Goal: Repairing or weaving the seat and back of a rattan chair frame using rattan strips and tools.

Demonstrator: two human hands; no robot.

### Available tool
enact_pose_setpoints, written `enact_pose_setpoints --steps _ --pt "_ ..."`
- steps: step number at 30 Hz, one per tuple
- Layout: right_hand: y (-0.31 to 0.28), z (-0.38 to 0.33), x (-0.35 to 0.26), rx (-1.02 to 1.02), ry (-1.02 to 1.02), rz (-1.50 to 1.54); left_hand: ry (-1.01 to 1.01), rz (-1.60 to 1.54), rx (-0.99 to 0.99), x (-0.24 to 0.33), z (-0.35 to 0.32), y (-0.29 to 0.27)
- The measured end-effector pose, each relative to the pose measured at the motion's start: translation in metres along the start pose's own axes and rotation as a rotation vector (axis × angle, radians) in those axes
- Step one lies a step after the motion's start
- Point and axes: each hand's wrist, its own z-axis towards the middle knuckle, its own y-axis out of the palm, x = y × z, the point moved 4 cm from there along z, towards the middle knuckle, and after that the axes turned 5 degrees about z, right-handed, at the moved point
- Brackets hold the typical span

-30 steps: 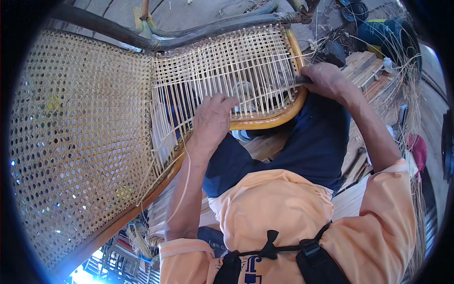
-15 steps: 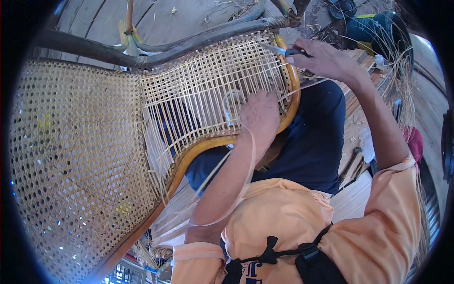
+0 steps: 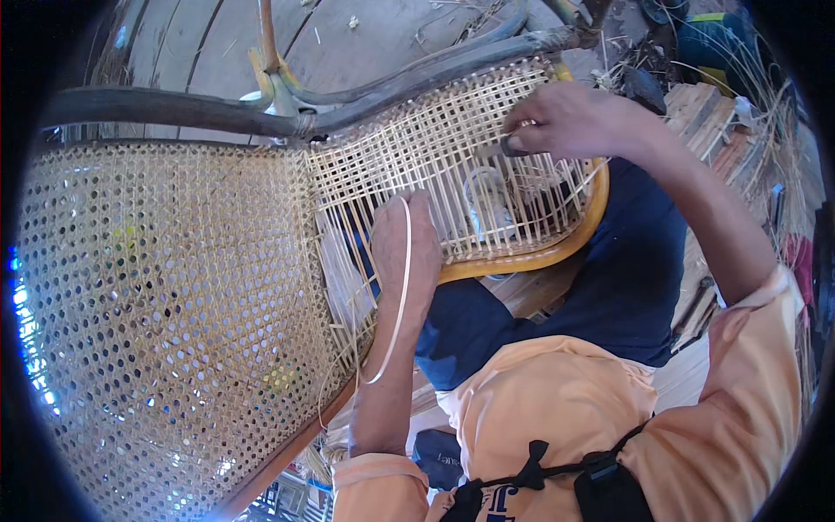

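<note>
Chair frame (image 3: 174,109) lies tipped across your lap, so both woven panels face you. Finished cane panel (image 3: 165,322), far left: tight honeycomb mesh, pale, stiff. Half-woven seat panel (image 3: 417,152), centre: open square grid, loose vertical strands, bent glossy wooden rim (image 3: 539,257) along near edge. Your left hand (image 3: 404,248) lies flat against panel's near part, steadying it; loose cane strand (image 3: 396,304) loops over wrist; whether fingers pinch it, cannot tell. Your right hand (image 3: 570,122) on top, fingers closed on small dark tool (image 3: 513,146) at weave.
</note>
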Motion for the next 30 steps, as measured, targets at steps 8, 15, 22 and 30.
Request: enact_pose_setpoints --steps 8,15,22,30 --pt "0.021 0.030 -0.024 -0.015 -0.102 0.005 0.006 0.007 -0.033 -0.009 0.010 0.005" --pt "0.025 0.019 -0.039 -0.039 -0.098 -0.012 -0.062 -0.008 0.005 -0.017 0.008 0.000" --pt "0.019 0.037 -0.043 0.209 -0.180 0.104 -0.484 -0.371 -0.003 -0.071 0.002 -0.032" --pt "0.026 0.055 -0.063 0.191 -0.162 0.116 -1.029 -1.543 0.103 -0.064 -0.017 -0.031"
